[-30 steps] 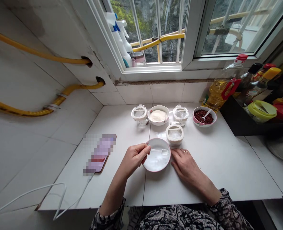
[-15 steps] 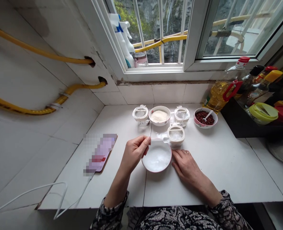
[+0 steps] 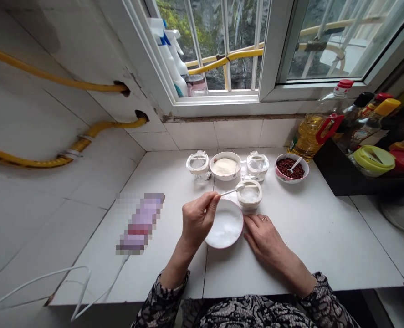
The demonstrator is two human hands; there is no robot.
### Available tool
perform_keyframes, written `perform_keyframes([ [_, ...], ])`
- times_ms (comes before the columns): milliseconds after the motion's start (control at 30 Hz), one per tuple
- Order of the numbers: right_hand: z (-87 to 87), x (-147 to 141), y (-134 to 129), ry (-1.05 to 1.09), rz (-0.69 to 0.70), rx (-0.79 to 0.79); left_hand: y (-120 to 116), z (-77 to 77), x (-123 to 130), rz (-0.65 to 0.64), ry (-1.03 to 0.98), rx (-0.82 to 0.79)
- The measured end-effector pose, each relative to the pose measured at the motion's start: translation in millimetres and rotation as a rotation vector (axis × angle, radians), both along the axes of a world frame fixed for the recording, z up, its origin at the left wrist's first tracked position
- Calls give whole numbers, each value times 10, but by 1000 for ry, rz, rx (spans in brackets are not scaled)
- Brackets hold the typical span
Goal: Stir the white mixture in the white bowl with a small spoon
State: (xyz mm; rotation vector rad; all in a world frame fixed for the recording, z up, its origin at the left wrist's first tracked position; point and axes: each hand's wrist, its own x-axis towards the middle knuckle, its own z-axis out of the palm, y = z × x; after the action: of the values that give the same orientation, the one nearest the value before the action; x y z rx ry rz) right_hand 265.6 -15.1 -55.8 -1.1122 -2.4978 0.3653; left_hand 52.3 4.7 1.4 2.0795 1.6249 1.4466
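Observation:
Pinched in my left hand (image 3: pixel 201 217) is a small white spoon (image 3: pixel 229 192), its scoop end over the near edge of a clear jar (image 3: pixel 250 195) with a pale rim and white grains inside. Below that hand stands a bowl (image 3: pixel 225 225) of white grains, its left side partly covered by the hand. My right hand (image 3: pixel 266 235) lies on the counter with fingers stretched out, fingertips at the bowl's right rim. Behind are a bowl of pale powder (image 3: pixel 225 166), a left jar (image 3: pixel 198 164) and a right jar (image 3: pixel 257 165).
A bowl of dark red grains (image 3: pixel 292 168) with a white spoon stands at the right, near an oil bottle (image 3: pixel 310 132) and a black box (image 3: pixel 334 171) of condiments. A blurred phone (image 3: pixel 142 223) with a white cable (image 3: pixel 118 272) lies at the left.
My left hand has moved slightly right and up with the spoon, whose scoop end has gone from above the bowl's back rim to the jar's opening. My right hand stays in place.

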Motion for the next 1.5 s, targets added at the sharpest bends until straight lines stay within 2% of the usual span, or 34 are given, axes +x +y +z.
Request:
perform_keyframes([
  [167, 18, 1, 1, 16, -3, -14, -87, 79, -95, -20, -189, -197],
  [267, 16, 3, 1, 10, 8, -18, -128, 79, -181, -67, -223, -349],
  [433, -10, 13, 11, 6, 7, -2, -145, 42, -227, -109, -80, -542],
  [533, -6, 14, 16, 10, 18, 3, -125, 15, -181, -69, 90, -619],
  [667, 8, 9, 15, 21, 16, 5, -111, 6, -119, 4, 252, -662],
  [833, -7, 11, 17, 24, 10, 7, -151, 35, -97, -9, 288, -715],
  [1100, 0, 15, 14, 16, 16, 24, -181, 67, -142, -92, 104, -758],
  [1367, 6, 17, 16, 15, 18, 17, -184, 20, -187, -85, -109, -754],
  [1500, -12, 21, 17, 14, 15, 16, -178, 42, -219, -134, -222, -758],
])
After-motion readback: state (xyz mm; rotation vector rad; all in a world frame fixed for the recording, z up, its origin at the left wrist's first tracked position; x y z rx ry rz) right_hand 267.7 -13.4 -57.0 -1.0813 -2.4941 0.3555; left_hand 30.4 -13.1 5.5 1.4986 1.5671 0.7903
